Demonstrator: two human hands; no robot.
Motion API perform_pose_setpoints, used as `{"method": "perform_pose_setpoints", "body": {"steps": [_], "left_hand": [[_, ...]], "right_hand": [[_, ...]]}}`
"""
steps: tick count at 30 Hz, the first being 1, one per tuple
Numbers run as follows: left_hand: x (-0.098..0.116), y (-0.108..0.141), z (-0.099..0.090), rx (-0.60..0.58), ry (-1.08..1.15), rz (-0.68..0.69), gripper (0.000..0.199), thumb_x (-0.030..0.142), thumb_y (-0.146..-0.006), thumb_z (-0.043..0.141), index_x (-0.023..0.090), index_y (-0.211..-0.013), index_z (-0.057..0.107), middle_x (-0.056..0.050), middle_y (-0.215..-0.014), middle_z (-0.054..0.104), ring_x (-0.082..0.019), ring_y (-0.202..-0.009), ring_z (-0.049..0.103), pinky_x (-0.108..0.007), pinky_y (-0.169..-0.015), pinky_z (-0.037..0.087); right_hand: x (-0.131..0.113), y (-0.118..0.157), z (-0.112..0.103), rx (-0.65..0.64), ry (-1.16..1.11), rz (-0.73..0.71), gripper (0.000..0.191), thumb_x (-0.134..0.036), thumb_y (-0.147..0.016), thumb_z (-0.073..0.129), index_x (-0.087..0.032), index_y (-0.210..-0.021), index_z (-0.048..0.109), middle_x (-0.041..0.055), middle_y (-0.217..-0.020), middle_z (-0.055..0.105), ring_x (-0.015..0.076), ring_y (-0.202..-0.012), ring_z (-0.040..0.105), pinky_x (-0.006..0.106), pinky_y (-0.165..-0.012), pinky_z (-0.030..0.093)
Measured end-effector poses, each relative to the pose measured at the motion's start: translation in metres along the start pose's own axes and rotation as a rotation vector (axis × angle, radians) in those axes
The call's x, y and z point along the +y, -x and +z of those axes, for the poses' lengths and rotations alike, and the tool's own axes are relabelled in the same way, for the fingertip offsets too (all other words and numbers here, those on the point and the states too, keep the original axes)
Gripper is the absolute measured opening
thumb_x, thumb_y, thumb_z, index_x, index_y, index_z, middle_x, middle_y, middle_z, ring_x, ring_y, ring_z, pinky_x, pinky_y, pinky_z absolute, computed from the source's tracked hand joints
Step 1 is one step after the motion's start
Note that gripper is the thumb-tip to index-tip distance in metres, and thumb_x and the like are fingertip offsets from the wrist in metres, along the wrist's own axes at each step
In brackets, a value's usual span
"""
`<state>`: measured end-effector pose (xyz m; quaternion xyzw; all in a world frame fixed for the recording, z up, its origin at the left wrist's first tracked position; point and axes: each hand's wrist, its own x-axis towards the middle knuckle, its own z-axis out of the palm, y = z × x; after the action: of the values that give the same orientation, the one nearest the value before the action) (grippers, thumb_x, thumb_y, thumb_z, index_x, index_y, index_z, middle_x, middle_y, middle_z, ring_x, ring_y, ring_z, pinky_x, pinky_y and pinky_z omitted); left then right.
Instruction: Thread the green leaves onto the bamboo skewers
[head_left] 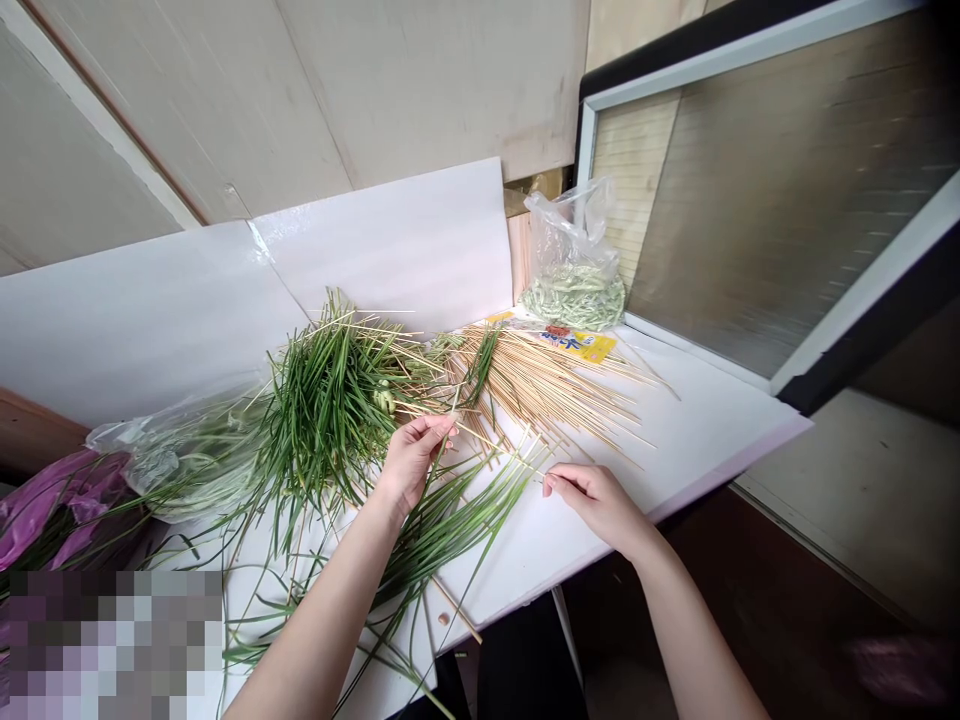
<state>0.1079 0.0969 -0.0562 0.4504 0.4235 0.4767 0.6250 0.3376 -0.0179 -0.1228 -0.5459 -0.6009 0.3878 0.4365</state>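
Our left hand (420,452) and right hand (589,497) pinch a skewer (499,447) over the white table (652,440); we see a glass-paned frame (742,190) at two o'clock, pale wall (420,80) at twelve.

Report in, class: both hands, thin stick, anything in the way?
Left hand shut on thin stick. Right hand pinching its end. Stick spans between them. Loose green stalks close by, possibly in the way.

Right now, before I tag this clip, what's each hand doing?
Left hand: closed, fingertips pinching a green stalk; whether also the skewer, can't tell.
Right hand: closed, fingertips pinching one end of a thin skewer.
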Motion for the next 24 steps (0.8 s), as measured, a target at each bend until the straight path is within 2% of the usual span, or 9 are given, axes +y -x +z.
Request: {"method": "perform_pose_setpoints", "body": {"steps": [18, 24], "left_hand": [[0.0004, 0.0007, 0.0007, -0.001, 0.036, -0.067, 0.037, 0.030, -0.048, 0.094, 0.010, -0.073, 0.076, -0.002, -0.064, 0.068, -0.006, -0.055, 0.055, -0.017, -0.055, 0.045], [-0.0066, 0.0020, -0.0014, -0.073, 0.029, -0.125, 0.031, 0.030, -0.053, 0.092, 0.012, -0.071, 0.075, -0.002, -0.065, 0.068, -0.007, -0.056, 0.056, -0.019, -0.058, 0.045]], "right_hand": [[-0.0001, -0.0009, 0.0003, -0.001, 0.011, -0.016, 0.028, -0.032, -0.095, 0.047, -0.021, -0.073, 0.061, -0.0019, -0.066, 0.049, 0.0157, -0.059, 0.040, 0.026, -0.055, 0.028], [0.0007, -0.0003, 0.0003, -0.002, 0.011, -0.014, 0.029, -0.032, -0.095, 0.046, -0.021, -0.074, 0.062, -0.0019, -0.066, 0.048, 0.0156, -0.059, 0.039, 0.026, -0.055, 0.028]]}}
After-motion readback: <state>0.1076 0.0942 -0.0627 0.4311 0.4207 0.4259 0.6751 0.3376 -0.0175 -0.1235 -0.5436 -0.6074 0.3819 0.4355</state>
